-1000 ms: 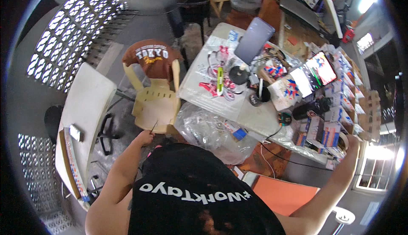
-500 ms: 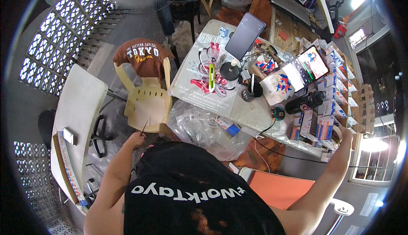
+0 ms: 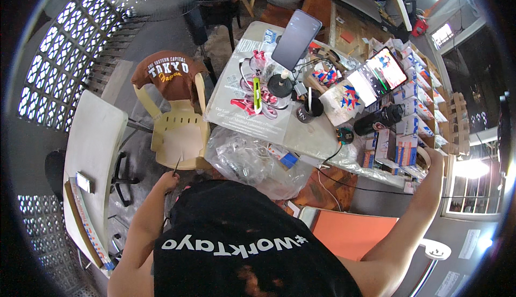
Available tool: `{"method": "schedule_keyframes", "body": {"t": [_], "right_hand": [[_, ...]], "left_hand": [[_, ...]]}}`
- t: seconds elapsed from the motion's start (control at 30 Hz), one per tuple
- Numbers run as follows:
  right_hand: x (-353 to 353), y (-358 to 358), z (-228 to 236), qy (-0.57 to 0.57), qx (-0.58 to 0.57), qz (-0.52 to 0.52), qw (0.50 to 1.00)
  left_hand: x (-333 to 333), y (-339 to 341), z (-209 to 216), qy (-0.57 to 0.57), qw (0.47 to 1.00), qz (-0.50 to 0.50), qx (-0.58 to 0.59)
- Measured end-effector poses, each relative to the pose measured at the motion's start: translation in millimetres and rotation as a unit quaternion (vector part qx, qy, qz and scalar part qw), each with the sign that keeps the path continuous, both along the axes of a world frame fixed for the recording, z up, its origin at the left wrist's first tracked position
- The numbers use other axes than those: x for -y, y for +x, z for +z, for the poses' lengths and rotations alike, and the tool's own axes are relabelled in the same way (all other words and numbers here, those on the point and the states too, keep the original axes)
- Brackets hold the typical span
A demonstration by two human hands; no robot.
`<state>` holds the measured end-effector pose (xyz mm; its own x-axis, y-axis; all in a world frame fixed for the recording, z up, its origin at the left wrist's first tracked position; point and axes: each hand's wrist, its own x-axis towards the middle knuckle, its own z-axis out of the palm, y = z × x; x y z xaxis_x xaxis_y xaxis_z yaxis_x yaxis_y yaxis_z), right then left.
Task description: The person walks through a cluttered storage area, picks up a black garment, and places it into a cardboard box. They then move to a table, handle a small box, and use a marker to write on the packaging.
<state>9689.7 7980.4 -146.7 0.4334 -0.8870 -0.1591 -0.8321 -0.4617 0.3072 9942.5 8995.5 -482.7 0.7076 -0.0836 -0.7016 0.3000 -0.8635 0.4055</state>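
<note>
My left hand (image 3: 167, 182) is closed on a thin dark pointed tool (image 3: 177, 165), which sticks up toward the cream plastic chair (image 3: 183, 142); its exact kind cannot be made out. Far to the right, my right hand (image 3: 436, 158) is closed on a beige ring that looks like a roll of tape (image 3: 424, 157). The roll is beside the stacked small white, blue and orange boxes (image 3: 407, 149) at the right end of the table. My fingers there are partly hidden.
The covered table (image 3: 301, 133) holds a phone on a stand (image 3: 296, 39), a lit tablet (image 3: 386, 74), a black cup (image 3: 310, 110), a dark bottle (image 3: 379, 118), a yellow-green cutter (image 3: 257, 95) and pink ribbons. Clear plastic bags (image 3: 242, 160) hang below its front edge. A white table (image 3: 94, 136) stands left.
The whole view has shifted a little, so the tables and chair appear slightly farther left. Both hands keep their hold; my right hand and the roll sit slightly higher against the boxes.
</note>
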Motion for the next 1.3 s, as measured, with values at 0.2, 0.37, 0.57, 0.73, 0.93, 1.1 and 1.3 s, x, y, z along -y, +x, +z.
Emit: {"method": "schedule_keyframes", "body": {"t": [0.2,0.37,0.57,0.73,0.93,1.1,1.3], "right_hand": [[6.3,-2.8,10.1,-0.002,0.000,0.007,1.000],[6.8,-20.3,19.5,-0.002,0.018,0.010,1.000],[-0.6,-68.0,83.8,-0.014,0.093,0.030,0.995],[-109.2,-90.7,136.0,-0.035,0.256,0.088,0.962],[-368.7,84.0,-42.4,0.216,0.299,0.118,0.922],[-456.1,114.1,-183.3,0.288,0.253,0.166,0.909],[-478.2,165.5,-234.5,0.221,0.294,0.091,0.925]], "left_hand": [[20.8,8.7,21.4,-0.001,1.000,-0.008,-0.007],[26.5,19.9,11.6,0.000,0.993,-0.113,0.030],[98.1,76.0,-10.2,0.016,0.990,-0.082,0.116],[226.5,153.7,43.1,0.055,0.984,-0.065,0.153],[317.7,196.5,51.9,0.119,0.961,-0.063,0.243],[387.2,210.6,74.3,0.119,0.922,-0.130,0.345],[508.3,309.9,26.0,-0.164,0.907,-0.104,0.373]]}}
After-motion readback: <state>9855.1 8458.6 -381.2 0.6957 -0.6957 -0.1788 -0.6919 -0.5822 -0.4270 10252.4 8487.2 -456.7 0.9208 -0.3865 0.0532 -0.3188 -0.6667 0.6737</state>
